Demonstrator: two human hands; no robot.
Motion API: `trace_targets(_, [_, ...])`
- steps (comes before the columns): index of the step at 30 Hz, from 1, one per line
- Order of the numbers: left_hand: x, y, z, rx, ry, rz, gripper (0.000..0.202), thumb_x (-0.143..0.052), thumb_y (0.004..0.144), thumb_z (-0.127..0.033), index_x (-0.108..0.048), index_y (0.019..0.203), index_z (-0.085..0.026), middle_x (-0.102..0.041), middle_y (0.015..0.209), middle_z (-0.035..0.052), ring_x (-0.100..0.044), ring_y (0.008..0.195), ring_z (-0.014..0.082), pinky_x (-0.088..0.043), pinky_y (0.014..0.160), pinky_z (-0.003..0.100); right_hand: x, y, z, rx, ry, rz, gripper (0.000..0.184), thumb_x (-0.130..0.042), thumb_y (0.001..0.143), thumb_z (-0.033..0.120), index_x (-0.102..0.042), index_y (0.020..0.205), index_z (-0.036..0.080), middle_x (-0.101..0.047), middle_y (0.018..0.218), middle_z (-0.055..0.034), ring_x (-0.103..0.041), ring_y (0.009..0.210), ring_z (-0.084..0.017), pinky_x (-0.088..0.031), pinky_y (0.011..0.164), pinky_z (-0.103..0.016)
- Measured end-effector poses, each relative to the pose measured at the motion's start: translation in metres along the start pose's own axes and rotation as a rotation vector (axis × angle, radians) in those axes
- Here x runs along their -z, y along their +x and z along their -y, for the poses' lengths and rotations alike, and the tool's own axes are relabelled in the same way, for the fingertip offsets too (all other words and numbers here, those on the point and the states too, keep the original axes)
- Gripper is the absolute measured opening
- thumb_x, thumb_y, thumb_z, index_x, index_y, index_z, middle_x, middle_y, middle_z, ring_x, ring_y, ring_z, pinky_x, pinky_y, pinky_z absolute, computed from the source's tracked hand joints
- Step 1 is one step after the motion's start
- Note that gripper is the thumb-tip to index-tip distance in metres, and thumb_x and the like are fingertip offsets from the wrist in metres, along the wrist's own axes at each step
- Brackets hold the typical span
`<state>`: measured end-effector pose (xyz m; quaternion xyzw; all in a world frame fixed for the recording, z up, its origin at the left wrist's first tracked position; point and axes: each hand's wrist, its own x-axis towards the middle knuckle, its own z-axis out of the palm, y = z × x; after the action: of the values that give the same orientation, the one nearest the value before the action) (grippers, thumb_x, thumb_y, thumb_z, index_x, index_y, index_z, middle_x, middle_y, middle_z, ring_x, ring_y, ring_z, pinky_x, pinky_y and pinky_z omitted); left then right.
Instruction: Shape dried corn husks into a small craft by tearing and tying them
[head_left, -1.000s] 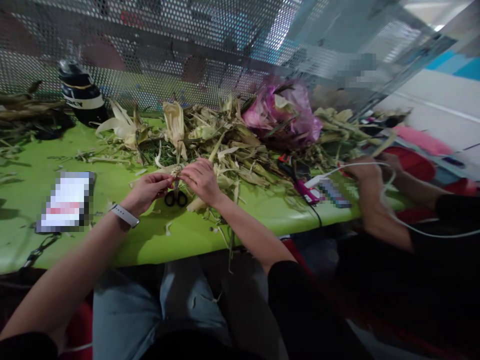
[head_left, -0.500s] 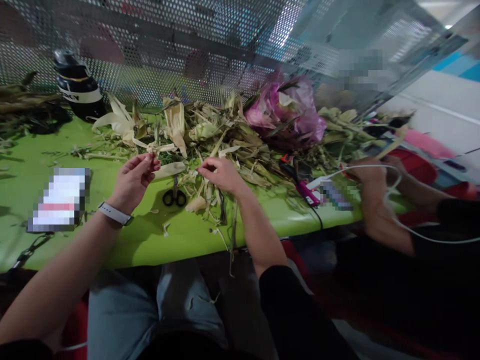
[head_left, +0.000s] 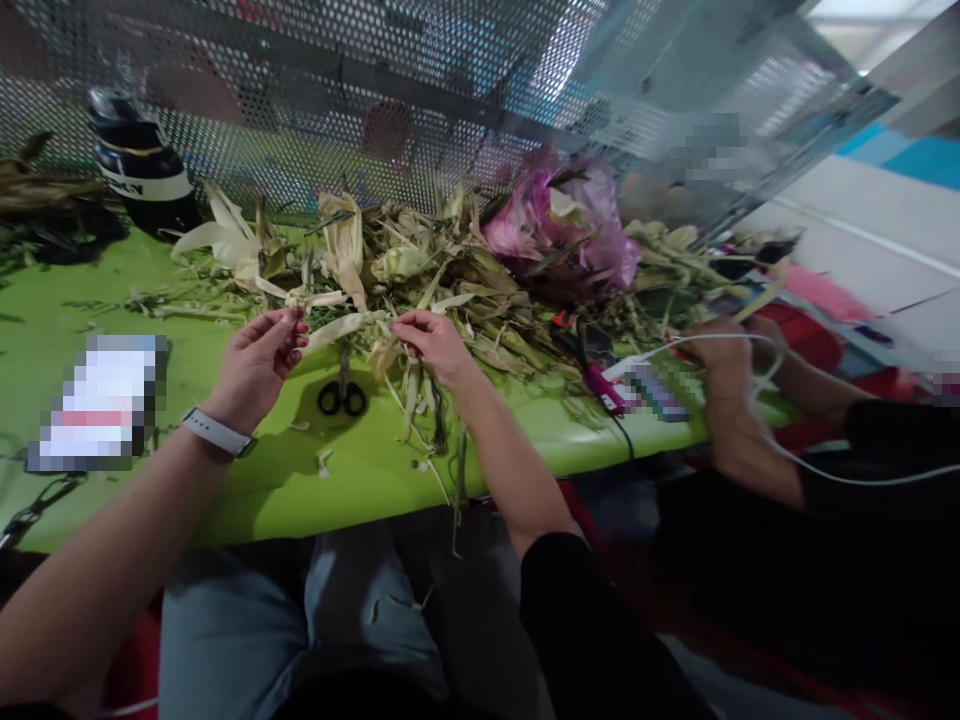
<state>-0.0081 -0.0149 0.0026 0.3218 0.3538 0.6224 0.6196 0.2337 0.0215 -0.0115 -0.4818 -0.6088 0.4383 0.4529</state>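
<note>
My left hand (head_left: 259, 362), with a white watch at the wrist, is raised over the green table (head_left: 247, 480) with its fingertips pinched on one end of a pale corn husk strip (head_left: 341, 327). My right hand (head_left: 431, 342) pinches the strip's other end, so the strip spans between both hands. Small black scissors (head_left: 342, 392) lie on the table just below the strip. Behind the hands lies a heap of dry corn husks (head_left: 420, 275).
A perforated metal screen (head_left: 300, 110) closes the table's far side. A dark bottle (head_left: 139, 180) stands at back left, a pink plastic bag (head_left: 562, 225) at back right. A pink-handled tool (head_left: 600, 380) lies right of centre. Another person's hand (head_left: 724, 350) holds a white cable at right.
My hands were together over the scissors working a husk piece. They have since moved apart and lifted, and a husk strip is now stretched between them.
</note>
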Motion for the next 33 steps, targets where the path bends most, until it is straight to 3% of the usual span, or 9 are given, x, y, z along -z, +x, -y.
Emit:
trace_targets(3, [0.0, 0.0, 0.0, -0.003, 0.005, 0.002, 0.004, -0.071, 0.079, -0.018, -0.07, 0.082, -0.015, -0.067, 0.073, 0.0002, -0.058, 0.056, 0.004, -0.045, 0.049, 0.012, 0.0, 0.003, -0.001, -0.034, 0.148, -0.136, 0.032, -0.074, 0.067, 0.048, -0.065, 0.08, 0.02, -0.052, 0.059, 0.0063, -0.042, 0.048, -0.007, -0.034, 0.047, -0.022])
trace_targets(6, [0.0, 0.0, -0.001, -0.012, 0.006, 0.01, 0.004, -0.071, 0.079, -0.018, -0.07, 0.082, -0.016, -0.067, 0.072, 0.0002, -0.058, 0.056, 0.0042, -0.045, 0.049, 0.012, 0.004, 0.005, -0.002, 0.099, 0.166, -0.322, 0.032, -0.07, 0.073, 0.051, -0.064, 0.085, 0.022, -0.058, 0.07, 0.0036, -0.051, 0.059, -0.008, -0.04, 0.054, -0.022])
trace_targets(9, [0.0, 0.0, 0.0, -0.011, 0.007, 0.009, 0.003, -0.071, 0.079, -0.018, -0.069, 0.08, -0.016, -0.066, 0.072, -0.0001, -0.057, 0.055, 0.0039, -0.045, 0.049, 0.011, 0.014, 0.01, -0.004, 0.219, 0.109, -0.407, 0.037, -0.06, 0.081, 0.059, -0.061, 0.092, 0.023, -0.063, 0.082, -0.0002, -0.061, 0.076, -0.013, -0.047, 0.066, -0.025])
trace_targets(14, [0.001, 0.0, 0.001, -0.018, 0.001, 0.016, 0.006, -0.074, 0.077, -0.019, -0.069, 0.08, -0.017, -0.067, 0.073, 0.0, -0.058, 0.056, 0.0047, -0.045, 0.049, 0.013, 0.023, 0.015, -0.011, 0.34, 0.047, -0.333, 0.05, -0.04, 0.089, 0.068, -0.058, 0.099, 0.023, -0.068, 0.1, -0.0077, -0.066, 0.095, -0.02, -0.052, 0.083, -0.036])
trace_targets(17, [0.0, -0.001, 0.001, -0.004, 0.006, 0.036, 0.004, -0.074, 0.078, -0.02, -0.07, 0.078, -0.019, -0.067, 0.074, 0.0008, -0.059, 0.06, 0.0069, -0.046, 0.049, 0.014, 0.021, 0.012, -0.002, 0.364, -0.009, -0.246, 0.047, -0.039, 0.091, 0.067, -0.056, 0.098, 0.023, -0.066, 0.117, -0.0108, -0.064, 0.109, -0.022, -0.052, 0.088, -0.04])
trace_targets(21, [0.001, -0.001, -0.002, 0.015, -0.032, 0.039, 0.004, -0.073, 0.079, -0.02, -0.07, 0.079, -0.018, -0.066, 0.073, 0.0012, -0.058, 0.058, 0.0056, -0.046, 0.05, 0.012, 0.025, 0.016, 0.042, 0.388, -0.088, -0.157, 0.043, -0.046, 0.09, 0.064, -0.057, 0.092, 0.022, -0.067, 0.119, -0.0098, -0.063, 0.114, -0.022, -0.054, 0.089, -0.042])
trace_targets(24, [0.002, 0.001, -0.003, 0.011, -0.07, 0.045, 0.006, -0.075, 0.077, -0.02, -0.07, 0.079, -0.018, -0.065, 0.071, -0.0003, -0.057, 0.055, 0.0039, -0.045, 0.049, 0.011, 0.033, 0.031, 0.083, 0.482, -0.114, -0.159, 0.044, -0.037, 0.096, 0.06, -0.058, 0.093, 0.022, -0.064, 0.123, -0.0058, -0.061, 0.117, -0.02, -0.054, 0.09, -0.042])
trace_targets(27, [0.004, 0.001, -0.003, 0.009, -0.082, 0.071, 0.008, -0.077, 0.075, -0.021, -0.071, 0.08, -0.019, -0.065, 0.071, -0.001, -0.057, 0.056, 0.0044, -0.046, 0.049, 0.013, 0.037, 0.051, 0.109, 0.476, -0.031, -0.09, 0.035, -0.051, 0.092, 0.056, -0.058, 0.089, 0.021, -0.067, 0.112, -0.0024, -0.063, 0.11, -0.017, -0.056, 0.087, -0.037])
trace_targets(33, [0.006, 0.004, -0.004, -0.002, -0.148, 0.041, 0.009, -0.076, 0.074, -0.018, -0.07, 0.08, -0.016, -0.065, 0.07, -0.0004, -0.056, 0.054, 0.0038, -0.046, 0.048, 0.012, 0.036, 0.078, 0.117, 0.328, 0.098, -0.039, 0.029, -0.065, 0.086, 0.045, -0.057, 0.083, 0.018, -0.066, 0.078, 0.0033, -0.066, 0.075, -0.009, -0.055, 0.067, -0.024])
